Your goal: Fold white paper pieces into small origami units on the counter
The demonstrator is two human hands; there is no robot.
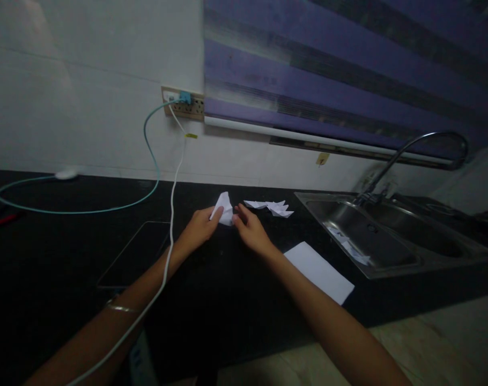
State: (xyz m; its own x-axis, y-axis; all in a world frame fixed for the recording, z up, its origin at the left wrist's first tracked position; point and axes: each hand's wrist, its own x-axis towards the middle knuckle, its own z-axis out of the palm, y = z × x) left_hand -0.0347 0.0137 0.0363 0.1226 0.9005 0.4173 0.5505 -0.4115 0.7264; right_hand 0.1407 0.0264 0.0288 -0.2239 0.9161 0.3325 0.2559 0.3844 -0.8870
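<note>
My left hand is closed on a folded piece of white paper, its thumb lying on the paper's face. Close by the paper's right edge is my right hand, fingers slightly bent and apart from the thumb; whether its thumb tip touches the edge is hard to tell. Beyond that hand, several small folded paper pieces lie on the black counter. A flat stack or sheet of white paper rests beside my right forearm.
A dark tablet lies left of my left forearm. A white cable runs from the wall socket across that forearm. A teal cable loops on the left. The steel sink with its faucet is at right.
</note>
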